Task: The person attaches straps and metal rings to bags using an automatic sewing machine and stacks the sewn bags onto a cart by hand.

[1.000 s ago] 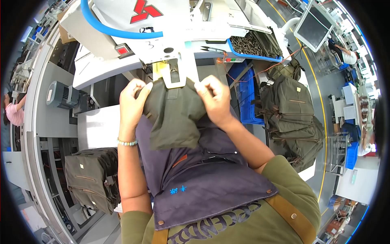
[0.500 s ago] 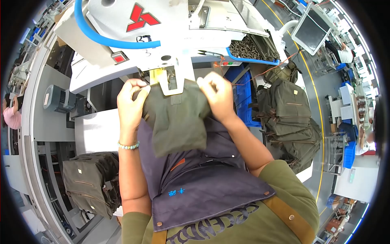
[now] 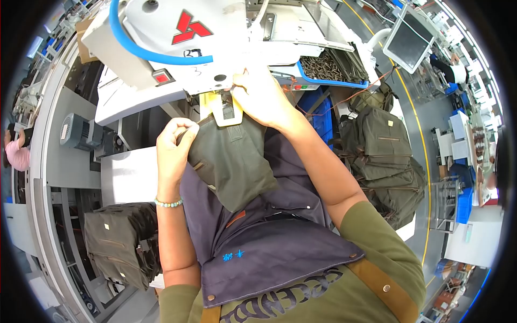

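Observation:
An olive-green fabric piece (image 3: 231, 167) with a zipper along its upper edge hangs from the white clamp frame (image 3: 230, 117) of a sewing machine (image 3: 215, 35). My left hand (image 3: 175, 145) pinches the zipper end at the piece's upper left corner. Up by the machine head is my right hand (image 3: 261, 99), its thumb and fingers drawn together beside the needle area. What those fingertips hold, if anything, is too small to make out. The lower part of the fabric drapes over my dark apron (image 3: 269, 253).
A blue-edged tray (image 3: 328, 67) with many small dark pieces sits right of the machine head. Stacks of olive bags lie at the right (image 3: 382, 140) and lower left (image 3: 121, 242). A blue hose (image 3: 140, 51) curves over the machine, and a screen (image 3: 409, 40) stands at upper right.
My right hand has let go of the fabric's upper right corner and moved up and left to the needle area. The fabric's lower end has swung slightly; my left hand keeps its pinch.

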Demonstrator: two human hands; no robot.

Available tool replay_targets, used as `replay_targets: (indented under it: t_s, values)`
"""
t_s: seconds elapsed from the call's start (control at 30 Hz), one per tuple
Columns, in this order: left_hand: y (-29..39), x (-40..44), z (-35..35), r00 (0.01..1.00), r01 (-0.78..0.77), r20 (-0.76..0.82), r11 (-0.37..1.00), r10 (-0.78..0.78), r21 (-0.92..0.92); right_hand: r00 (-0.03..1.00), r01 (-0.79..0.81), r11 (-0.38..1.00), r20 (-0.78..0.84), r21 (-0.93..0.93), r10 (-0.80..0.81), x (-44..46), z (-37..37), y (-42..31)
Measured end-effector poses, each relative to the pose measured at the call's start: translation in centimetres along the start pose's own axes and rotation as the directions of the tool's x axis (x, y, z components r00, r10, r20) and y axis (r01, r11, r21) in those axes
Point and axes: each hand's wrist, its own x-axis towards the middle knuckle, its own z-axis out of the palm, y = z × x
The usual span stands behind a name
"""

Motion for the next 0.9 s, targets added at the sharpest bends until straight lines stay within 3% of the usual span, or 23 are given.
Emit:
replay_targets:
  t_s: [0.07,0.23,0.37,0.43,0.57,0.63,0.7,0.77,0.83,0.9]
  values:
    - [-0.2,-0.4,0.1,1.0,-0.019,0.01,1.0,0.019,0.015,1.0,-0.002,0.999,-0.021,-0.048,0.001,0.1,0.3,0.1]
    - [-0.5,-0.4,0.4,0.997,-0.066,0.039,0.998,0.067,-0.021,1.0,-0.021,0.984,-0.016,0.177,0.025,-0.4,0.0,0.8]
    - [-0.7,-0.1,0.2,0.998,-0.058,0.037,0.998,0.059,-0.037,0.999,-0.014,0.984,-0.048,0.18,0.023,-0.4,0.4,0.7]
    - [-0.6,0.0,0.2,0.998,-0.034,0.046,0.997,0.037,-0.065,0.997,0.065,0.997,-0.043,0.052,-0.063,-0.1,0.1,0.6]
    - [-0.1,-0.1,0.9,0.998,-0.041,0.034,0.996,0.044,-0.076,0.996,0.077,0.993,-0.04,-0.092,-0.081,-0.2,0.2,-0.9]
    - [0.4,-0.4,1.6,0.997,-0.077,0.01,0.997,0.077,0.012,0.989,0.133,0.968,-0.042,-0.212,-0.145,-0.1,0.8,-1.2]
    - [0.6,-1.1,1.9,0.996,-0.092,0.022,0.994,0.091,0.057,0.99,0.127,0.973,-0.035,-0.192,-0.136,0.1,1.0,-0.5]
    - [0.8,-2.3,1.4,0.994,-0.105,0.035,0.989,0.101,0.108,0.956,0.253,0.967,-0.159,0.014,-0.248,0.2,1.6,1.2]
    - [0.9,-3.9,0.8,0.994,-0.109,0.021,0.992,0.108,0.061,0.924,0.02,0.919,-0.358,0.393,0.133,-0.7,0.4,1.1]
    - [1.2,-6.2,0.1,0.994,-0.108,-0.012,0.994,0.108,-0.023,0.817,0.009,0.93,-0.539,0.369,0.206,-1.3,0.2,4.4]
